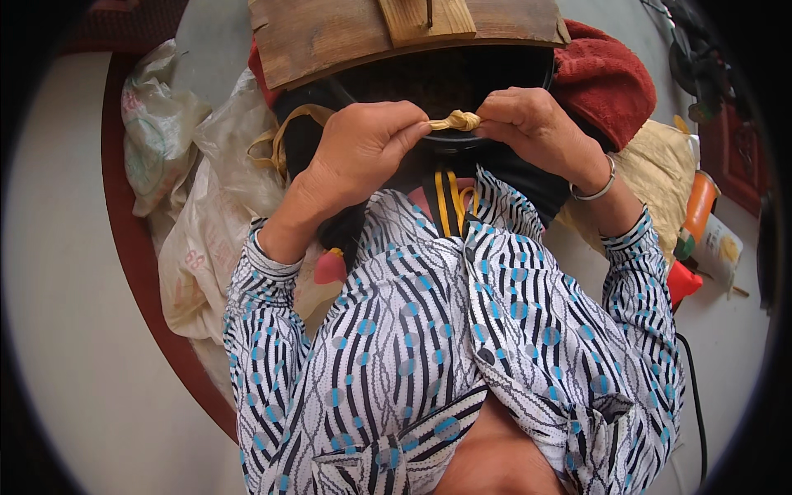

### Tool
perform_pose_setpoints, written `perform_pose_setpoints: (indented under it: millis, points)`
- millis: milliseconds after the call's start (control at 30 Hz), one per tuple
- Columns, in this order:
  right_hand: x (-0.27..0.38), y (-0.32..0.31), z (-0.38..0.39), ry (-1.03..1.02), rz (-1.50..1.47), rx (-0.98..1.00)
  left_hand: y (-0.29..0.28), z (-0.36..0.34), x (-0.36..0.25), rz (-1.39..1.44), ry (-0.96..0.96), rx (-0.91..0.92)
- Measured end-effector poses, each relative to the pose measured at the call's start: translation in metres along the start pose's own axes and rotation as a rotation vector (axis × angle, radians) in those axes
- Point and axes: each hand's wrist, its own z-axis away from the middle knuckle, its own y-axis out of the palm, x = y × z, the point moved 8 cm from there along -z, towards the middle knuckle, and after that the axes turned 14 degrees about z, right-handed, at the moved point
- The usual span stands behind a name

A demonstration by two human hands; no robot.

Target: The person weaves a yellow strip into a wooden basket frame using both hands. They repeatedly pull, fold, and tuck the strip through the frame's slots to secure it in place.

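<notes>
Above the near rim of the black basin (455,143), your left hand (371,144) pinches the tail of a knotted pale strip (464,121), and your right hand (536,132) closes narrowly on the knot's right side. Tugging too hard could tear the strip; a loosened fingertip might let it drop into the basin. Beyond, a wooden board (322,41) spans the far side, red cloth (610,78) bunches right, and crumpled plastic bags (198,256) lie left, beside a dark red band (136,256) edging the pale floor (62,247)
</notes>
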Motion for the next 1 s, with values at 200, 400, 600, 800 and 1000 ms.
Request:
perform_pose_setpoints:
  millis: [200,400,600,800,1000]
  points:
    - [0.035,-0.025,-0.009,-0.137,0.257,-0.178,0.004,-0.014,0.002,0.413,-0.096,0.132]
    - [0.022,-0.019,-0.017,-0.139,0.159,-0.043,0.018,-0.020,0.019,0.722,-0.265,0.226]
    - [-0.020,-0.034,-0.030,0.237,-0.255,-0.163,-0.015,-0.047,0.023,0.763,-0.217,0.021]
    - [-0.047,-0.052,-0.051,0.241,-0.100,-0.459,-0.053,-0.080,0.026,0.626,-0.082,-0.174]
    - [-0.057,-0.058,-0.062,0.253,-0.101,-0.509,-0.061,-0.099,0.033,0.567,-0.030,-0.226]
